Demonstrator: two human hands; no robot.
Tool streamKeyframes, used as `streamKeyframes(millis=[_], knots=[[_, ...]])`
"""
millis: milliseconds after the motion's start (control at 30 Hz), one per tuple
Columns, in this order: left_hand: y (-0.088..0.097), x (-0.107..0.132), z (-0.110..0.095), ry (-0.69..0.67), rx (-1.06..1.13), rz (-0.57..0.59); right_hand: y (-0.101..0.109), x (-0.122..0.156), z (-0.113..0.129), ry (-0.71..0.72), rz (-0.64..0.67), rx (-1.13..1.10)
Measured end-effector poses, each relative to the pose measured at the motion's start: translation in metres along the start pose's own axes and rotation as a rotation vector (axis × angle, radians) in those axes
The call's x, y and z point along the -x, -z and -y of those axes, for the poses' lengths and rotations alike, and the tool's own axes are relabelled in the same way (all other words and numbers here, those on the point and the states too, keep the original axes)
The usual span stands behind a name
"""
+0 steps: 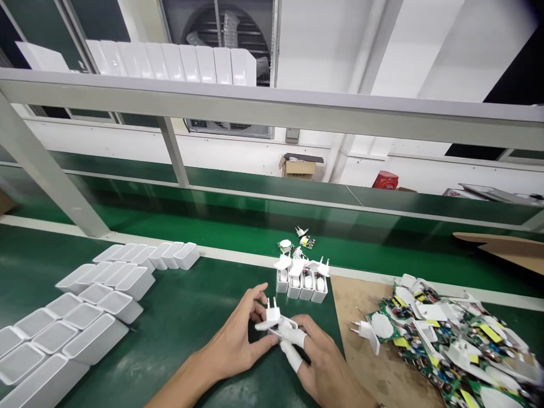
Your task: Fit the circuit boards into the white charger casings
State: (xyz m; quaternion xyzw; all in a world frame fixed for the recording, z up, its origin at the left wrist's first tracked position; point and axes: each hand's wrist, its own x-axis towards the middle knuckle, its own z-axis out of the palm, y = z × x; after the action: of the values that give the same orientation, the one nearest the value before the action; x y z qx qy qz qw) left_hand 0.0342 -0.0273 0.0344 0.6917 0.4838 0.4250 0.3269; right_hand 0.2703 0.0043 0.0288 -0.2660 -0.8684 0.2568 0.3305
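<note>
A white two-pin plug charger [272,316] is between my hands just above the green work surface, its metal pins pointing up. My left hand [238,337] pinches it from the left with the thumb, its other fingers curled behind. White covers wrap two fingers of my right hand [321,357], which grips the piece from the right. My fingers hide much of its lower part. Just beyond stands a short row of white charger cases [306,289], with plug ends and inner parts sticking out of their tops.
Rows of open white cases [91,335] stand at left. At right, a pile of circuit boards with plugs [450,334] lies on a brown board [361,362]. A few loose boards [306,242] rest on the green belt [238,232] behind. A metal frame [255,107] crosses above.
</note>
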Motion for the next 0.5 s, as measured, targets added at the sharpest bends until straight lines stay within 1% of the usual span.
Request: streamKeyframes(millis=[33, 100, 167, 233, 333, 433, 500], knots=[[0.0, 0.0, 0.0, 0.005, -0.006, 0.004, -0.002, -0.001, 0.001, -0.053, -0.029, -0.093], [-0.002, 0.001, -0.005, -0.036, -0.042, 0.012, -0.006, -0.002, 0.003, -0.224, -0.097, -0.401], [-0.005, 0.002, -0.012, -0.137, -0.11, -0.003, -0.01, -0.002, 0.005, -0.411, -0.124, -0.763], [-0.01, 0.004, -0.02, -0.257, -0.18, -0.052, -0.013, -0.002, 0.007, -0.525, -0.105, -1.002], [-0.016, 0.005, -0.027, -0.397, -0.276, -0.133, -0.017, -0.003, 0.008, -0.583, -0.098, -1.118], [-0.019, 0.005, -0.029, -0.456, -0.37, -0.171, -0.019, -0.003, 0.009, -0.595, -0.102, -1.147], [-0.021, 0.005, -0.029, -0.477, -0.395, -0.186, -0.019, -0.004, 0.01, -0.591, -0.091, -1.139]])
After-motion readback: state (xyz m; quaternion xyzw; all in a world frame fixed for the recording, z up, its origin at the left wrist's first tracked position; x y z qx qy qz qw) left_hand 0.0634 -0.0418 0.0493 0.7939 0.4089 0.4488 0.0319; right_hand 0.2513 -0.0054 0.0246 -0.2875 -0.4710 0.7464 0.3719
